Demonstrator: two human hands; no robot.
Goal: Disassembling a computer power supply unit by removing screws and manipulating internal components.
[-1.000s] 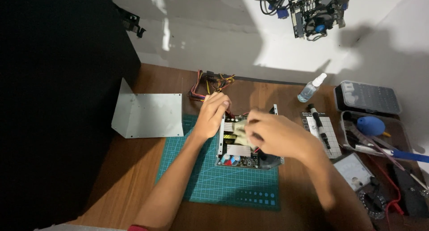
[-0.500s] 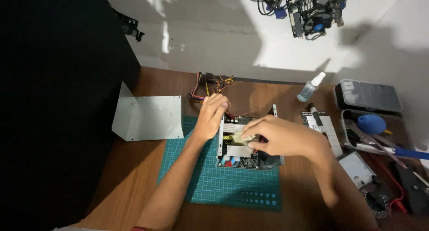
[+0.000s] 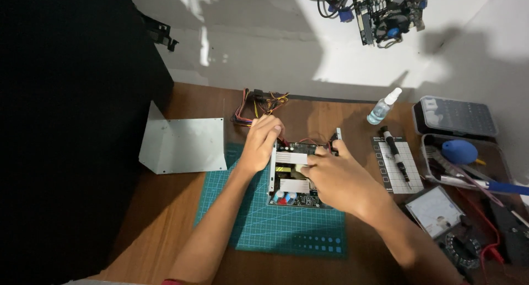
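Observation:
An opened power supply unit (image 3: 292, 177) with a circuit board, silver heat sinks and coloured capacitors lies on a green cutting mat (image 3: 264, 224). My left hand (image 3: 260, 143) grips its left metal wall near the back corner. My right hand (image 3: 336, 177) rests over the right half of the unit, fingers curled down onto the board; what the fingertips pinch is hidden. A bundle of coloured wires (image 3: 259, 104) runs from the unit toward the wall.
A bent grey metal cover (image 3: 182, 144) lies left of the mat. To the right are a spray bottle (image 3: 383, 106), a screwdriver (image 3: 394, 152) on a gridded pad, a plastic tool tray (image 3: 465, 161), a grey case (image 3: 454, 117) and a meter (image 3: 438, 210). A motherboard (image 3: 388, 12) hangs on the wall.
My right hand has shifted slightly lower and to the left over the unit. My left hand stays on the left wall.

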